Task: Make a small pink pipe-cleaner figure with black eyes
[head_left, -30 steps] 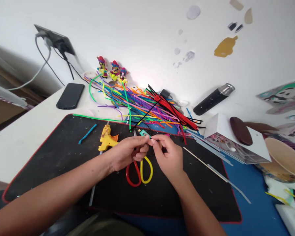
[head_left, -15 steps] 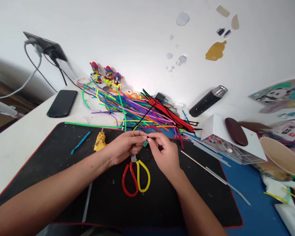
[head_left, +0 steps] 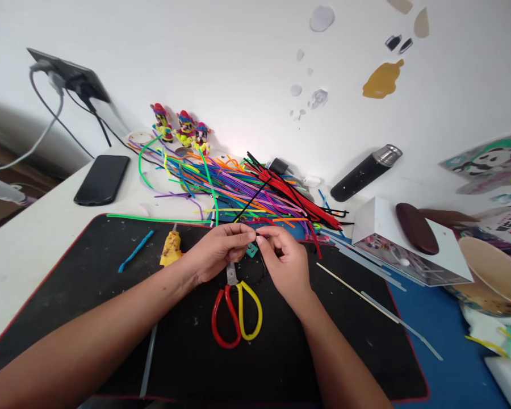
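Observation:
My left hand (head_left: pixel 219 253) and my right hand (head_left: pixel 286 262) meet over the black mat, thumb and fingers pinched on a black pipe cleaner (head_left: pixel 252 200). Only a tiny dark bit shows where the fingertips come together. One black length rises behind my left hand towards the heap, and a thin dark curve hangs beside my right hand. Below the hands lie scissors (head_left: pixel 227 341) with one red and one yellow handle, blades partly hidden by my left hand. A small teal piece (head_left: pixel 251 250) shows beneath the fingertips.
Colourful pipe cleaners (head_left: pixel 238 187) are heaped behind the mat (head_left: pixel 276 363). A yellow glue gun (head_left: pixel 171 249) and a blue twisted piece (head_left: pixel 135 251) lie left. A phone (head_left: pixel 102 180), small figures (head_left: pixel 185 128), a black flask (head_left: pixel 364 173) and a white box (head_left: pixel 447 247) stand around.
The view has shifted slightly. Both hands keep their pinch in nearly the same place, and the thin dark curve by my right hand shows more clearly.

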Available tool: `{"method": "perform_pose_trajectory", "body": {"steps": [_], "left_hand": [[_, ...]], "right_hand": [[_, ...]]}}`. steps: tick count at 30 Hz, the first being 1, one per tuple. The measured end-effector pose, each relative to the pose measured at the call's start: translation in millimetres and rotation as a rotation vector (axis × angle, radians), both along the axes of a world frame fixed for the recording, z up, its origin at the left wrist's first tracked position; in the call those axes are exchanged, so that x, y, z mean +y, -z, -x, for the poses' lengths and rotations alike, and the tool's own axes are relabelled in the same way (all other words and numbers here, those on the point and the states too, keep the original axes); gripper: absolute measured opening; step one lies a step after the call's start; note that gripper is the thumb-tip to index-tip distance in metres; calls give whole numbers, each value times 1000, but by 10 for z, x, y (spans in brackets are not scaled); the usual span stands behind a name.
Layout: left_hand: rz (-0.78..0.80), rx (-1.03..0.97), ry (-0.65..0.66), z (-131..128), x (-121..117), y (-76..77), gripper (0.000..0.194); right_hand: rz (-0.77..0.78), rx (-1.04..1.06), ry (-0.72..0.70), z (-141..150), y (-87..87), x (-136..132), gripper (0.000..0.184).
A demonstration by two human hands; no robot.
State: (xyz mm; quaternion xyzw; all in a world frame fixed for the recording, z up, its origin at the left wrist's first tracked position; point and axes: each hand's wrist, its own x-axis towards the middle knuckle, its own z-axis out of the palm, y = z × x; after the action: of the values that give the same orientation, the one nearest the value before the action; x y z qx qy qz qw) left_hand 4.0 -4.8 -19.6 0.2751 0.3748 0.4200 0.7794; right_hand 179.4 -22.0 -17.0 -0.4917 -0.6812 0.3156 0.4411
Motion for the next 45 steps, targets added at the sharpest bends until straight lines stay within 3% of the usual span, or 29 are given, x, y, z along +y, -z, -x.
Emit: {"method": "perform_pose_trajectory", "body": {"steps": [16,32,45], "left_hand": [[0,79,6,-29,-119,-109,51],[31,79,10,8,-151,-114,46],[19,73,42,36,-177,-100,50]], "right_hand": [[65,102,27,6,2,-108,15],[35,86,39,72,8,-183,16],[107,114,-15,-47,-3,-156,18]]}}
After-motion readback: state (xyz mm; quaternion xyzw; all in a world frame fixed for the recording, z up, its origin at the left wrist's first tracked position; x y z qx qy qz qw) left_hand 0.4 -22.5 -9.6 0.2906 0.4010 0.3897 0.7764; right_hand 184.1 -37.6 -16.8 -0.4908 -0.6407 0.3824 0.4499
